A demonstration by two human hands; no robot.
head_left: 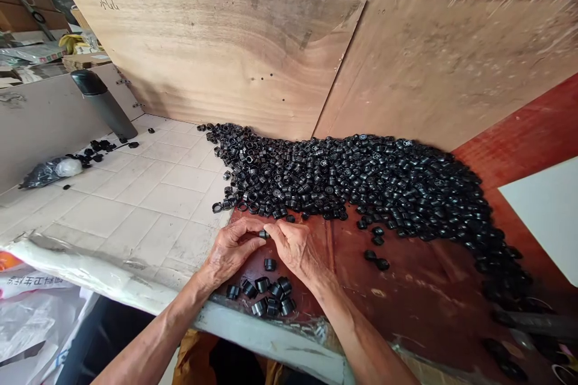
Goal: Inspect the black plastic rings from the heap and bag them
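Between my fingertips is a small black plastic cap [263, 234], partly covered by the fingers. My left hand [232, 251] pinches it from the left, thumb and forefinger closed around it. From the other side my right hand [295, 251] grips the same piece with its fingers pressed together. Just below, a single black cap [270, 264] lies on the red-brown board. Nearer to me sits a small group of black caps [272, 296] by the table's front edge. A large heap of black caps and rings [343, 177] spreads beyond my hands.
A tall plywood panel [217, 54] closes off the back. At the left stand a dark grey flask [106, 105] and a black plastic bag [43, 173], with loose black pieces near them. White plastic bags [36, 319] hang at the lower left. A white sheet [548, 210] lies right.
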